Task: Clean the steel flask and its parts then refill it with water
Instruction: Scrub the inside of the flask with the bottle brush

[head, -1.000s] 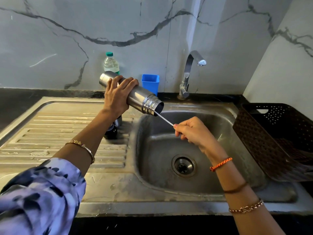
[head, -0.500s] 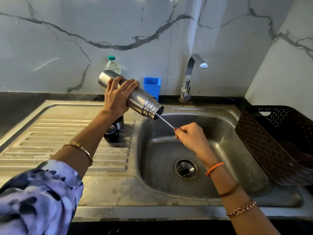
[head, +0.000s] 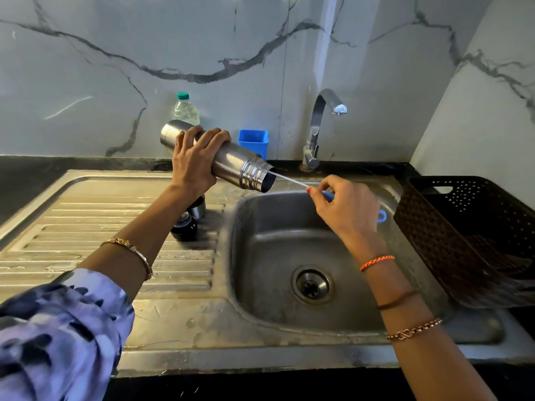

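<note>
Steel flask (head: 231,164) lies tilted above the sink's (head: 289,325) left rim, open mouth facing right, the left hand (head: 197,162) wrapped round its body. The right hand (head: 344,206) pinches a thin brush (head: 289,179) whose wire enters the mouth. Two flask parts (head: 188,219) stand on the drainboard under the left wrist.

Steel sink unit (head: 179,322) set in a dark counter (head: 34,172). On the ribbed drainboard near the basin's left edge: two dark flask parts (head: 185,227), touching. Along the back edge: clear bottle (head: 185,111), blue cup (head: 253,140), tap (head: 315,131). Over the right edge, tilted: brown basket (head: 451,235).
</note>
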